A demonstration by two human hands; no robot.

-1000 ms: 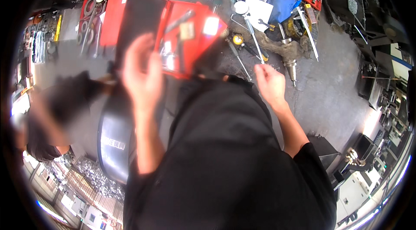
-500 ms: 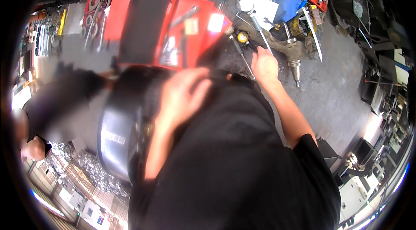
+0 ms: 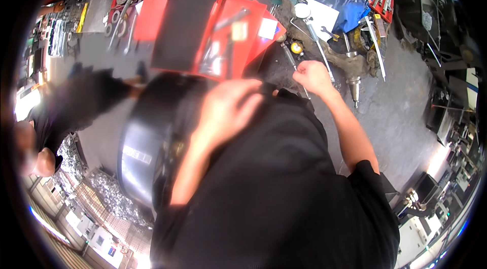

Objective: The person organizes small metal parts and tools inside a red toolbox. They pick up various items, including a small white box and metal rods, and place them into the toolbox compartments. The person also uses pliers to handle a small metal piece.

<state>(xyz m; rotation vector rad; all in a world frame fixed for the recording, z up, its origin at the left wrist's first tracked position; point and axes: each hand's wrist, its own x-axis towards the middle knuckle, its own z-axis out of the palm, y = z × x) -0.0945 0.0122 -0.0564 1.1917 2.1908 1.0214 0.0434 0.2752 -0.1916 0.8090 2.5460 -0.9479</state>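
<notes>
My left hand (image 3: 229,111) lies low in front of my body, slightly blurred, its fingers stretched out and the thumb apart. It is at the black cloth and the rim of a dark round drum-like thing (image 3: 136,160); whether it touches them I cannot tell. My right hand (image 3: 314,77) is closed over the bench with its fingers curled. A thin rod-shaped tool (image 3: 289,56) runs beneath its fingertips; what the fingers grip is hidden. A small yellow dial gauge (image 3: 297,47) lies just beyond that hand. A longer gauge with a white dial (image 3: 302,11) slants down beside it.
An open red folder (image 3: 210,36) covers the bench ahead. Farther right are a blue plastic bag (image 3: 349,5), a caliper (image 3: 375,48), a grey rag (image 3: 337,58) and a metal tool holder (image 3: 354,86). Red tool trays stand behind. Another person's arm (image 3: 91,91) reaches in at left.
The whole view has shifted, so the bench things sit a little farther right. My right hand has moved left relative to them, over the rod-shaped tool. My left hand stays much the same.
</notes>
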